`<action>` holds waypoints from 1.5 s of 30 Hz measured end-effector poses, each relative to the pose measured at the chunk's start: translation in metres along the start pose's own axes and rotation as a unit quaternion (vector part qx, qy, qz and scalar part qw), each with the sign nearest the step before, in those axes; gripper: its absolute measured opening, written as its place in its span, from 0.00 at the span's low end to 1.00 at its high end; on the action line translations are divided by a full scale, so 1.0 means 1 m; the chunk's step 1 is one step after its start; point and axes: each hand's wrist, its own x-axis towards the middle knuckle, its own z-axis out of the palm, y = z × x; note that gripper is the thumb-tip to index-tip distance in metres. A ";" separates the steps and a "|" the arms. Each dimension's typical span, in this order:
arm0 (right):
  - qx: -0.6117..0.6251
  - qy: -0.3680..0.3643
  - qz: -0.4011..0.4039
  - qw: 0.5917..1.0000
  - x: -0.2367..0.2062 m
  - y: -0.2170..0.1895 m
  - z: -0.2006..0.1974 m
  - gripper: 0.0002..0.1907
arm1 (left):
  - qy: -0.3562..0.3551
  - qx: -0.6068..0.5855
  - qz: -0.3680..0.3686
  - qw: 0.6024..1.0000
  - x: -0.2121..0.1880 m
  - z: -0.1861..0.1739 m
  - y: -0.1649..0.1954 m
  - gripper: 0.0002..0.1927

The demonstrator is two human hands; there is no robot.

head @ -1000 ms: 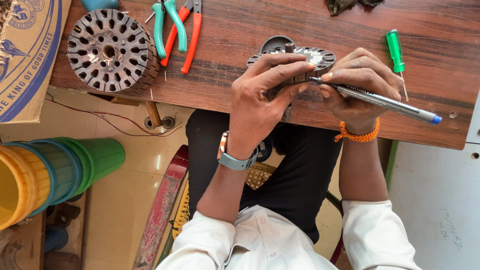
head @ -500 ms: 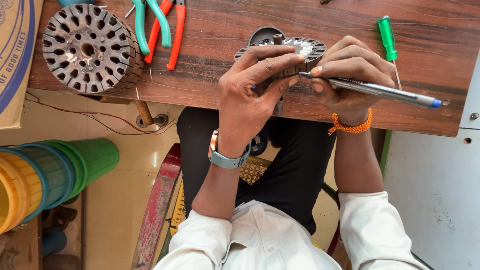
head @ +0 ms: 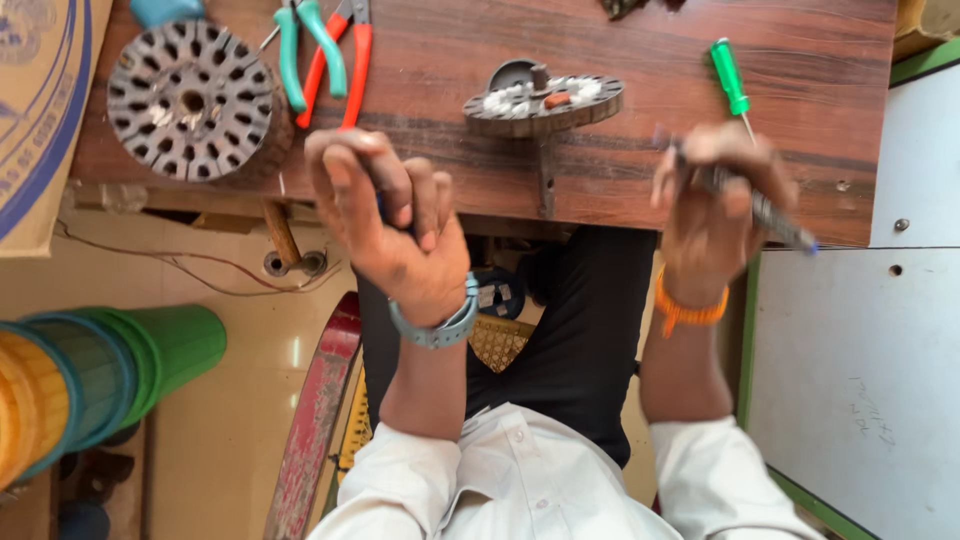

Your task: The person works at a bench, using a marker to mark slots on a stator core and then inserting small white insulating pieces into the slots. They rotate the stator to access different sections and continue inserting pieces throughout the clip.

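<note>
A round dark motor part with white windings (head: 545, 100) lies on the wooden table (head: 620, 190), with a dark stem hanging down over the table's front edge. My left hand (head: 390, 225), with a grey watch on the wrist, hovers in front of the table edge to the left of the part. Its fingers are curled in and I see nothing clearly held. My right hand (head: 715, 195), with an orange thread on the wrist, is to the right of the part and grips a silver pen with a blue tip (head: 775, 222).
A slotted round stator core (head: 190, 100) sits at the table's left. Green-handled and red-handled pliers (head: 325, 55) lie beside it, and a green screwdriver (head: 730, 78) lies at the right. Stacked green and yellow plastic tubs (head: 100, 380) stand on the floor at left, a cardboard box (head: 40, 110) above them, a white cabinet (head: 860, 380) at right.
Both hands have come off the round motor part and moved apart, the left one leftward and the right one rightward. The part now rests alone on the table. The pen stays in my right hand.
</note>
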 end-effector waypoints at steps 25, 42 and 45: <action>-0.063 0.094 0.093 0.989 -0.124 -0.001 0.058 0.18 | 0.116 -0.172 -0.076 0.975 -0.046 -0.014 -0.052 0.08; -0.174 0.041 -0.017 0.984 -0.120 -0.004 0.064 0.12 | 0.077 -0.170 -0.105 0.977 -0.056 0.001 -0.041 0.08; -0.169 0.021 -0.006 0.985 -0.121 -0.003 0.066 0.13 | 0.073 -0.208 -0.108 0.969 -0.056 0.002 -0.042 0.09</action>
